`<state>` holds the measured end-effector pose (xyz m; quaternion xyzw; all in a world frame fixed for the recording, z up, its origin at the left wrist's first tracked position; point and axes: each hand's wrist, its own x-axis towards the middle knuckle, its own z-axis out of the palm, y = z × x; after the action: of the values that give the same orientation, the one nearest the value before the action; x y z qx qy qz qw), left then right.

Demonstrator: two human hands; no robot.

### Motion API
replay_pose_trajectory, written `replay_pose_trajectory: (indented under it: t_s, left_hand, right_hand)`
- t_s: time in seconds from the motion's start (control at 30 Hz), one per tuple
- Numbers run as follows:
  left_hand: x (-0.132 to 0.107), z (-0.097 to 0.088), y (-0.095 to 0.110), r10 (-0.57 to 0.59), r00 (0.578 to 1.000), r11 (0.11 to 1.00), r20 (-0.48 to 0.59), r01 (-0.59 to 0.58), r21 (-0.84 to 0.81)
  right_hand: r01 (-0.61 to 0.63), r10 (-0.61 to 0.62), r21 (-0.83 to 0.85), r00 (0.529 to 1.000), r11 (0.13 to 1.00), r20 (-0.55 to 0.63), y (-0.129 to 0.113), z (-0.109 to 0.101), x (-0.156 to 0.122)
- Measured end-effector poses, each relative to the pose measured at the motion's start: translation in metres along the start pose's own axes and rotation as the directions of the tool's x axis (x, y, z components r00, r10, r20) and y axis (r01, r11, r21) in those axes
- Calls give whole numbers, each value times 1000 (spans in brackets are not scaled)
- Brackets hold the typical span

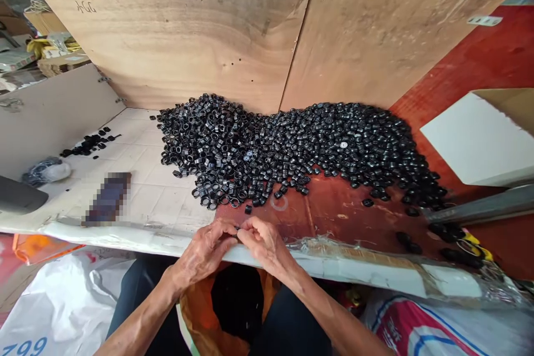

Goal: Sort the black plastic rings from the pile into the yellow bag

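At the table's front edge, my left hand (209, 247) and my right hand (266, 245) meet with fingertips pinched together. Between them is a small black plastic part (237, 228), mostly covered by the fingers, so its exact shape is hidden. Just beyond my hands lies a large heap of black plastic rings (200, 133), and it merges on the right with a heap of black round cap-like pieces (359, 139). A single black piece (248, 209) rests closest to my fingertips. Below the edge, between my knees, an orange-lined bag (196, 311) holds a dark mass.
Plywood boards (200, 44) wall off the back. On the left are a blurred-out flat object (107, 199), a grey cylinder (20, 196) and scattered black bits (87, 144). On the right stand a white box (479, 139), a metal bar (479, 204) and yellow-handled scissors (478, 245).
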<state>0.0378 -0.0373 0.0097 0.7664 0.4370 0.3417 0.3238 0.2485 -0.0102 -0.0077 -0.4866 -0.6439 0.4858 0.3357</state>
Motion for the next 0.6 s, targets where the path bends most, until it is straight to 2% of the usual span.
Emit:
replay_pose_trajectory:
  t_s: [0.07, 0.13, 0.2, 0.23, 0.27, 0.33, 0.4, 0.5, 0.6]
  left_hand:
    - [-6, -9, 11, -58, 994, 998, 93, 56, 26]
    - [-4, -12, 18, -140, 986, 988, 92, 134, 72]
    - [7, -6, 16, -235, 970, 962, -59, 240, 127]
    - [14, -1, 12, -255, 949, 946, -183, 284, 156]
    - [22, 6, 6, -262, 934, 936, -245, 307, 169]
    - [36, 19, -6, -235, 921, 928, -311, 307, 209]
    - [45, 29, -17, -196, 918, 912, -346, 300, 278]
    - [48, 35, -25, -170, 924, 886, -343, 296, 356]
    - [46, 36, -24, -142, 929, 867, -341, 283, 410]
  right_hand:
    - [93, -91, -131, 996, 987, 25, -2, -10, 1]
    - [174, -183, -310, 983, 935, -1, -4, -20, 8]
    - [191, -218, -504, 976, 842, 4, -7, -26, 18]
    - [190, -208, -588, 977, 786, 38, -10, -27, 24]
    - [195, -188, -657, 979, 729, 81, -13, -28, 29]
    - [233, -144, -743, 972, 627, 184, -21, -30, 38]
    - [293, -115, -769, 953, 568, 279, -28, -31, 44]
    - [368, -121, -738, 922, 566, 367, -30, -36, 50]
    - [415, -192, -623, 899, 663, 394, -19, -41, 55]
